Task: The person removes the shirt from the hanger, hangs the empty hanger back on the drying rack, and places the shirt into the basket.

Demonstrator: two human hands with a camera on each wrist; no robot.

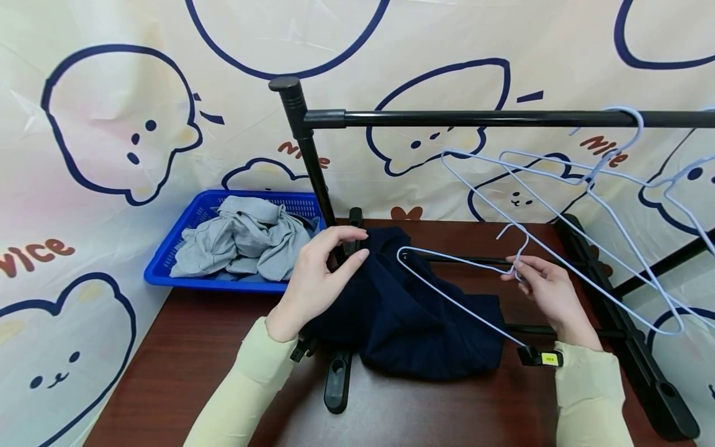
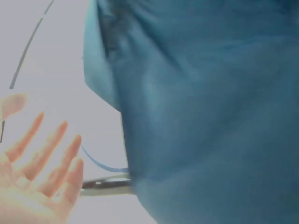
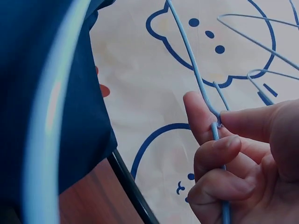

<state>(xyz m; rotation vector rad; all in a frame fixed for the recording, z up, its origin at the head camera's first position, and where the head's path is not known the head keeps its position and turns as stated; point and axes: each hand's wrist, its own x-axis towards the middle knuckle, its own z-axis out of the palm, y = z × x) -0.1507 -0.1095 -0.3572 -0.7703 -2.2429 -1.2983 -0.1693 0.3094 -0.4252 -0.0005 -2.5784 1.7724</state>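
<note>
My right hand [image 1: 543, 287] pinches a light-blue wire hanger [image 1: 455, 256] at its neck, just below the hook; the right wrist view shows thumb and curled fingers around the wire. The hanger's frame extends leftward over a dark navy garment [image 1: 430, 335]. My left hand [image 1: 324, 270] is beside the garment's upper left, thumb and index finger apart. In the left wrist view, that hand's fingers [image 2: 51, 163] are extended and hold nothing, while cloth [image 2: 201, 112] fills much of the picture. How the garment is supported beneath is hidden.
A blue basket [image 1: 162, 264] with crumpled grey clothes [image 1: 240, 236] stands at the back left. Black rack rail [image 1: 424, 119] crosses above the table [image 1: 240, 372]; several hangers [image 1: 606, 174] hang at right. The rack's black foot [image 1: 337, 382] lies near the garment.
</note>
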